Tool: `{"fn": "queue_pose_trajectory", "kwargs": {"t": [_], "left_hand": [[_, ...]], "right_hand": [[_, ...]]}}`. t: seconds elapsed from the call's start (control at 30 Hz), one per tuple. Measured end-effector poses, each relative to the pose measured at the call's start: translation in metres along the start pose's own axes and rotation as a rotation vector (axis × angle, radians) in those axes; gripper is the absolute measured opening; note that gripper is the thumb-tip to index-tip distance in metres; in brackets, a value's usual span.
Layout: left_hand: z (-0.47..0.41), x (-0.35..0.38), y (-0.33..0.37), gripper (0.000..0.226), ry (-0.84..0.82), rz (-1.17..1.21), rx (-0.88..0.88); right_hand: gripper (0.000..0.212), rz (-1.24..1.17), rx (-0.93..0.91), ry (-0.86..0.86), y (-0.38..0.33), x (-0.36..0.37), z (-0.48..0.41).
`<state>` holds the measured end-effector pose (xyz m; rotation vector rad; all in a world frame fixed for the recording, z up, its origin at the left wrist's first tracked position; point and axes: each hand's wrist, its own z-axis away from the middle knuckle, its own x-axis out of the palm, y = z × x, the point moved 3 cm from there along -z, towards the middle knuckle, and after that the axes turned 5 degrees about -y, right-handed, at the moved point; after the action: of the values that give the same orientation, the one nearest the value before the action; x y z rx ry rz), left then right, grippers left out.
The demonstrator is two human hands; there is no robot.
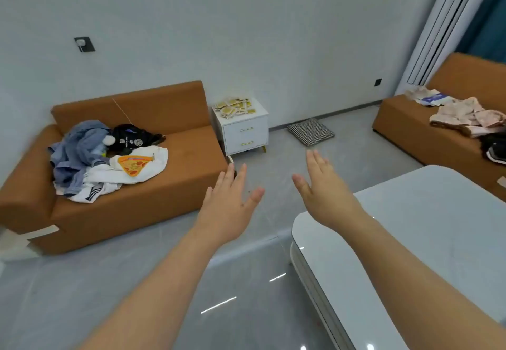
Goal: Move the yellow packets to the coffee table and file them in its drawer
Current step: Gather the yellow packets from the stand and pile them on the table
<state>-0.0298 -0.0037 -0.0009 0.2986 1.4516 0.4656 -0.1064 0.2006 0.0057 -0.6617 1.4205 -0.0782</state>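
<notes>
Open floor [273, 163] ahead, sofa [178, 158] left, coffee table [438, 226] right (glossy)

I see a home living room: two orange sofas [164, 141] with clothes [90, 155], a white nightstand [246, 128], a glossy coffee table [427, 229].

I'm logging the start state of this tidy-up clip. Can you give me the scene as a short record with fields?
packets: yellow packets piled loosely on top of the white nightstand
nightstand: against the wall beside the orange sofa, both drawers shut
coffee table: white coffee table at lower right, top bare where visible
left hand: left hand open, empty, stretched forward
right hand: right hand open, empty, stretched forward
floor: checked cushion by the wall
progress: no packets moved yet
</notes>
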Motion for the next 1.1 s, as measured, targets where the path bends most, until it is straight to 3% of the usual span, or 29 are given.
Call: {"fn": "queue_pose_trajectory", "kwargs": {"t": [0.27,0.53,0.77,1.1], "left_hand": [[-0.138,0.023,-0.065,0.079,-0.161,0.041,-0.043],[-0.333,-0.011,-0.114,0.078,-0.254,0.023,-0.108],[-0.479,-0.054,-0.153,0.077,-0.211,0.142,-0.160],[-0.706,-0.052,-0.228,0.074,-0.234,0.295,-0.217]], "right_hand": [[0.070,-0.067,0.130,-0.120,0.030,0.065,-0.121],[0.070,-0.203,0.200,-0.177,0.067,0.102,-0.317],[0.068,-0.202,0.226,-0.265,0.075,0.101,-0.476],[0.065,-0.119,0.237,-0.333,0.097,0.111,-0.709]]}}
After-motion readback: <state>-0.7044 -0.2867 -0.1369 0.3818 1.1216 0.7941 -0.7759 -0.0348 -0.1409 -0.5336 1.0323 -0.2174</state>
